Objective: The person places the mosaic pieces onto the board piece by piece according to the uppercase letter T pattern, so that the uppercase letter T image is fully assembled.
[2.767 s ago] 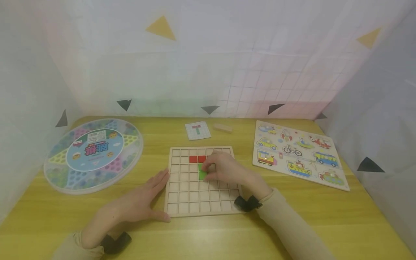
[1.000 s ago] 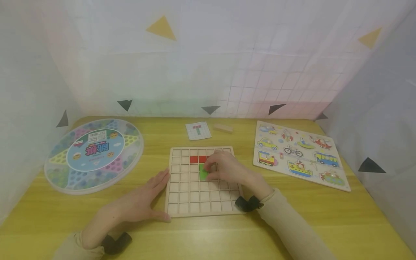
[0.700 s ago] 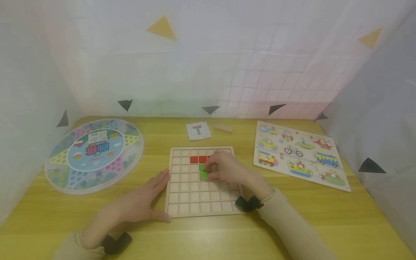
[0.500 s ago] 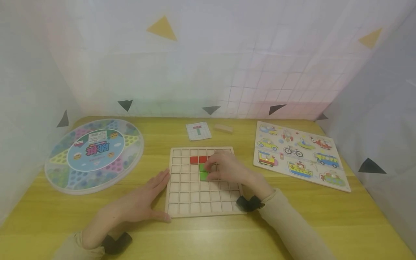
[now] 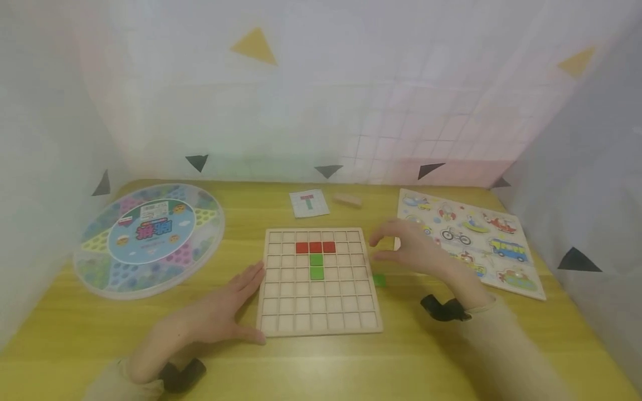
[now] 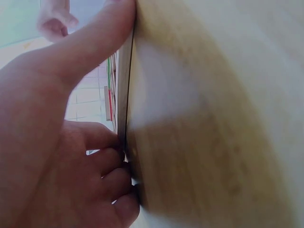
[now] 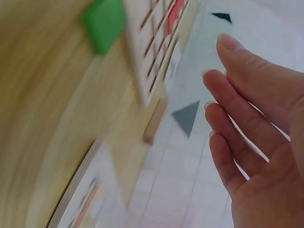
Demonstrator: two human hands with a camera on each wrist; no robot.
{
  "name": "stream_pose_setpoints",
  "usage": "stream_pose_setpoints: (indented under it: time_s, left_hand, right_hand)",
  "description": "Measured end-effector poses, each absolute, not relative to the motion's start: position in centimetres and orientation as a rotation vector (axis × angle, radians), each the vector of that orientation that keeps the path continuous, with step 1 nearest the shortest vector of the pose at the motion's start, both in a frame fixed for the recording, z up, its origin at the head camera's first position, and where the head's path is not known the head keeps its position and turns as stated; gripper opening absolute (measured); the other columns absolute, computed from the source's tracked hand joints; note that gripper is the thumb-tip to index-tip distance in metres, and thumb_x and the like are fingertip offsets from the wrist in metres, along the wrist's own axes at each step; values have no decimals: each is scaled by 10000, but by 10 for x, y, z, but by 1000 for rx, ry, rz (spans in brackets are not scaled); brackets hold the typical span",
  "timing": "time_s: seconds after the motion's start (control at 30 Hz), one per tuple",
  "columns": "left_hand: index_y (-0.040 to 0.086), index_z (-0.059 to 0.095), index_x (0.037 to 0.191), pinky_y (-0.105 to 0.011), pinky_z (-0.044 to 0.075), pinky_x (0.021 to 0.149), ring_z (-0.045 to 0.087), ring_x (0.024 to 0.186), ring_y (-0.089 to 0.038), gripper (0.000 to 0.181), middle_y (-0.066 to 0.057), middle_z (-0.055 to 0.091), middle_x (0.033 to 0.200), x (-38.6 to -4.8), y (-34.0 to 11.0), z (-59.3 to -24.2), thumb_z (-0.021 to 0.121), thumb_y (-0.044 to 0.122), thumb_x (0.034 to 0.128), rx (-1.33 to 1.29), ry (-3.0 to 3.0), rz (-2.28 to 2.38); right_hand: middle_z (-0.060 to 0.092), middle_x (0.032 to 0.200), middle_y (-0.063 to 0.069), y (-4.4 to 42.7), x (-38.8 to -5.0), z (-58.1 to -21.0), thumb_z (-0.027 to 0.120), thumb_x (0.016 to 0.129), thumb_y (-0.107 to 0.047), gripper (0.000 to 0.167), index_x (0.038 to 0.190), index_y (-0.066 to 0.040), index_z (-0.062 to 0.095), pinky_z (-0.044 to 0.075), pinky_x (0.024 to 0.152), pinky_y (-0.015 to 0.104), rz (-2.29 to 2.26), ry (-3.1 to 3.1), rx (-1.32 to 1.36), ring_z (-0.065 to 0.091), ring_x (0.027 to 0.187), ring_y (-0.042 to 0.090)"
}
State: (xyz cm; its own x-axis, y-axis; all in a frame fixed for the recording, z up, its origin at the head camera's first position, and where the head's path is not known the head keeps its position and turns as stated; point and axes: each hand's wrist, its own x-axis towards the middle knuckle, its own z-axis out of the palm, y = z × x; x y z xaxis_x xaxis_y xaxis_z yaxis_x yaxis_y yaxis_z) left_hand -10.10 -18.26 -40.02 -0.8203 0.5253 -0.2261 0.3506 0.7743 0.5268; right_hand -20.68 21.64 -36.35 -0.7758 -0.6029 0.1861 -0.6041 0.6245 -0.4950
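Observation:
A wooden grid board lies mid-table. Three red tiles form a row in it, and two green tiles run down below the middle one. My left hand rests against the board's left edge, fingers spread, thumb at the near corner. To the right of the board, my right hand hovers above the table with loosely bent fingers and nothing between them. A loose green tile lies on the table by the board's right edge, also seen in the right wrist view as a green tile.
Behind the board lie a pattern card with a red and green T and a small wooden block. A round Chinese checkers set is at left. A vehicle peg puzzle sits at right, partly behind my right hand.
My right hand has left the tiles and moved right, off the board, uncovering the third red tile and the loose green tile. My left hand stays at the board's edge.

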Motion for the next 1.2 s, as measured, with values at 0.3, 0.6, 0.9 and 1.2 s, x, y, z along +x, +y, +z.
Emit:
stream_pose_setpoints:
  time_s: [0.3,0.6,0.9,1.2]
  left_hand:
    - [102,137,1611,-591,225,1195,124,1523,-409,1214,-88,27,1691,-102,-182,-400,695,737,739,653,2603,666]
    - [110,134,1612,-583,239,1192,137,1524,-394,1217,-82,35,1690,-101,-181,-399,684,751,736,662,2608,651]
    - [112,125,1614,-587,230,1194,127,1524,-401,1225,-81,26,1690,-103,-181,-400,698,739,732,655,2600,662]
    - [132,123,1616,-584,236,1195,127,1527,-394,1223,-61,25,1693,-103,-181,-399,687,755,727,635,2597,659]
  right_hand:
    - [759,1007,-16,250,-200,-371,851,790,-156,281,1054,-119,764,553,862,485,891,-2874,956,688,962,204]
    - [750,1019,-62,262,-194,-376,843,802,-165,261,1047,-135,760,552,854,480,897,-2856,895,675,933,188]
    - [737,1014,-89,264,-197,-383,850,799,-166,269,1051,-141,759,547,878,461,885,-2889,869,677,949,172]
    - [736,1052,-95,262,-196,-385,846,807,-178,279,1069,-148,757,547,927,452,910,-2935,842,677,1002,141]
